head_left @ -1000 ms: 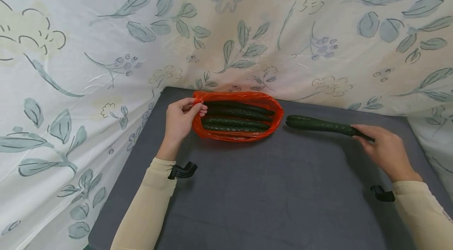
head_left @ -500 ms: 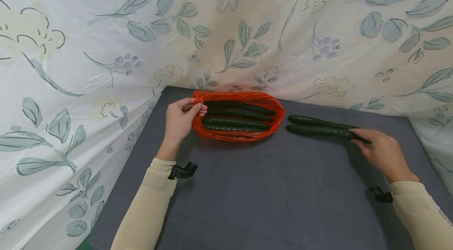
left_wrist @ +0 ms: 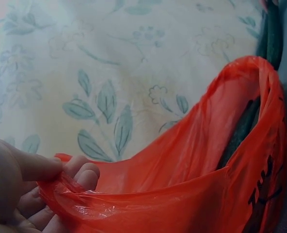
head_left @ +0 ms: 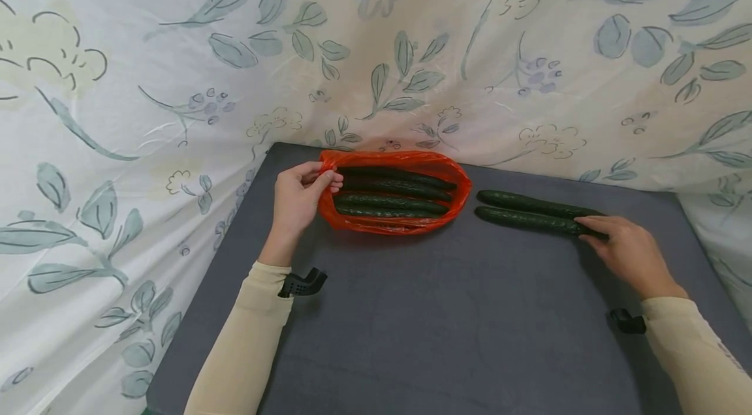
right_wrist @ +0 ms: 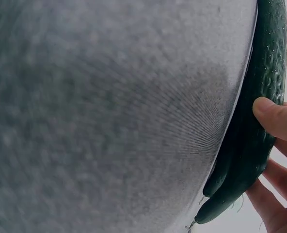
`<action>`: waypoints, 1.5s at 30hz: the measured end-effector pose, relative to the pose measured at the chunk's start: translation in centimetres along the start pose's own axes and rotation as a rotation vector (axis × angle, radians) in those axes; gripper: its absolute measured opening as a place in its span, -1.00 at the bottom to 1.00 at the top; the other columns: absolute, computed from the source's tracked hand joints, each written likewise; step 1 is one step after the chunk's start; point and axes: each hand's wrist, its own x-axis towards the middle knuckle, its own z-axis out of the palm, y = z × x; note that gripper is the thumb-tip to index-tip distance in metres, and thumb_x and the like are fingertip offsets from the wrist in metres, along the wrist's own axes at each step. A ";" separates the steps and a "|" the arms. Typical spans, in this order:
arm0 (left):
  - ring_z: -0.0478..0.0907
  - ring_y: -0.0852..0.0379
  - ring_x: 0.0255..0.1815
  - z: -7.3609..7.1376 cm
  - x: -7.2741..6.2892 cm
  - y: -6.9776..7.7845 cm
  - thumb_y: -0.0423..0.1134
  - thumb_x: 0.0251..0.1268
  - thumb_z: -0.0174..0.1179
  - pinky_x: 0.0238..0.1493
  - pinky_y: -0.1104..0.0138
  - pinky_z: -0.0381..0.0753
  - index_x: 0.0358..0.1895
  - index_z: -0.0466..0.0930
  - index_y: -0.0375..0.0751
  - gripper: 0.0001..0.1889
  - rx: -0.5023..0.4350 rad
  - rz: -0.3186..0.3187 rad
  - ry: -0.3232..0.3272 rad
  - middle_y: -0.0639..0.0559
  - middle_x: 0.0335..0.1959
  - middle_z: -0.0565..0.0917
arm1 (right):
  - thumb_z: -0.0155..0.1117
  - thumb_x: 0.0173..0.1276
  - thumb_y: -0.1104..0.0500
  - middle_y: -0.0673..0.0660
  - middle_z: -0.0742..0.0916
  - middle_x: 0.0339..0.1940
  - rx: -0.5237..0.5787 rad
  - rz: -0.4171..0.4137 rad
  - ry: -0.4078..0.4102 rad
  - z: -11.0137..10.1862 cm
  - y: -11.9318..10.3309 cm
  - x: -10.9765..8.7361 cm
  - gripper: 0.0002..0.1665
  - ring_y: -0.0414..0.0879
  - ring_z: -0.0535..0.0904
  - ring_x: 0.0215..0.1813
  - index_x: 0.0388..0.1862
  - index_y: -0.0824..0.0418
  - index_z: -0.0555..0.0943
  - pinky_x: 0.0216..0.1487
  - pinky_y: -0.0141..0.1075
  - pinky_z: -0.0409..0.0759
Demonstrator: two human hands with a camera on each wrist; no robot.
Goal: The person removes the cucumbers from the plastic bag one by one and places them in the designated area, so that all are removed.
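right grip (head_left: 630, 250): pinching slender dark-green cucumber (head_left: 524, 219) by right end | axis: leftward, toward red plastic bag (head_left: 390, 228) | left grip (head_left: 301, 196): pinching bag's left end | contact with rear cucumber (head_left: 517, 200): unclear

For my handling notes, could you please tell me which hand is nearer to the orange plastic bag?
The left hand, which pinches the orange plastic bag at its left end; the right hand is apart, to the bag's right, holding a cucumber.

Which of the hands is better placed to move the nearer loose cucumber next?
Likely the right hand: it grips that cucumber near one end, while the left hand pinches the red bag at its rim.
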 end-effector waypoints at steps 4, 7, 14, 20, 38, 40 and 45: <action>0.84 -0.12 -0.23 -0.1 0.1 -0.1 -0.43 0.57 0.33 -0.10 0.24 0.85 0.17 0.69 -0.60 -0.71 0.000 0.001 -0.003 -0.34 -0.15 0.83 | 0.69 0.15 0.40 0.46 0.78 0.07 0.001 0.000 -0.010 0.2 0.0 0.1 -0.41 0.44 0.71 -0.12 0.20 0.35 0.77 -0.29 0.38 0.64; 0.84 -0.09 -0.24 -0.1 0.1 -0.1 -0.43 0.56 0.33 -0.12 0.29 0.85 0.17 0.70 -0.59 -0.72 -0.003 0.004 -0.004 -0.34 -0.15 0.83 | 0.68 0.15 0.40 0.46 0.78 0.08 0.004 0.000 -0.007 0.3 0.1 0.1 -0.41 0.46 0.71 -0.08 0.21 0.35 0.77 -0.26 0.40 0.64; 0.82 -0.29 -0.18 -0.1 0.2 -0.1 -0.46 0.56 0.32 -0.12 0.29 0.85 0.16 0.70 -0.60 -0.73 -0.012 0.009 -0.010 -0.34 -0.16 0.83 | 0.68 0.17 0.40 0.46 0.78 0.09 -0.003 0.021 -0.012 0.5 0.0 0.2 -0.41 0.46 0.70 -0.05 0.22 0.35 0.77 -0.22 0.41 0.63; 0.83 -0.21 -0.20 0.0 0.1 0.0 -0.44 0.56 0.33 -0.11 0.26 0.85 0.15 0.72 -0.56 -0.75 -0.011 0.007 -0.010 -0.33 -0.16 0.83 | 0.67 0.18 0.41 0.46 0.78 0.10 0.010 0.038 -0.023 0.8 0.0 0.2 -0.42 0.47 0.69 -0.04 0.22 0.34 0.77 -0.20 0.41 0.62; 0.85 -0.03 -0.24 0.0 0.1 -0.2 -0.43 0.57 0.32 -0.03 0.05 0.84 0.17 0.72 -0.52 -0.74 -0.001 0.000 -0.015 -0.31 -0.15 0.83 | 0.64 0.25 0.35 0.51 0.73 0.19 0.024 0.071 -0.079 0.5 -0.2 0.1 -0.37 0.49 0.69 -0.05 0.32 0.33 0.71 -0.24 0.39 0.61; 0.85 -0.07 -0.23 0.0 0.2 -0.3 -0.43 0.57 0.33 -0.03 0.03 0.83 0.16 0.73 -0.52 -0.75 -0.003 0.005 -0.016 -0.31 -0.16 0.83 | 0.63 0.27 0.33 0.53 0.71 0.21 0.024 0.091 -0.089 0.4 -0.3 0.1 -0.35 0.51 0.67 -0.02 0.36 0.33 0.68 -0.19 0.41 0.60; 0.84 -0.07 -0.24 0.0 0.1 -0.1 -0.43 0.56 0.33 -0.05 0.09 0.84 0.16 0.73 -0.53 -0.74 0.001 0.008 -0.016 -0.31 -0.16 0.83 | 0.62 0.34 0.28 0.58 0.67 0.24 0.038 0.131 -0.099 0.0 -0.4 0.3 -0.31 0.57 0.63 0.08 0.43 0.34 0.62 -0.06 0.48 0.55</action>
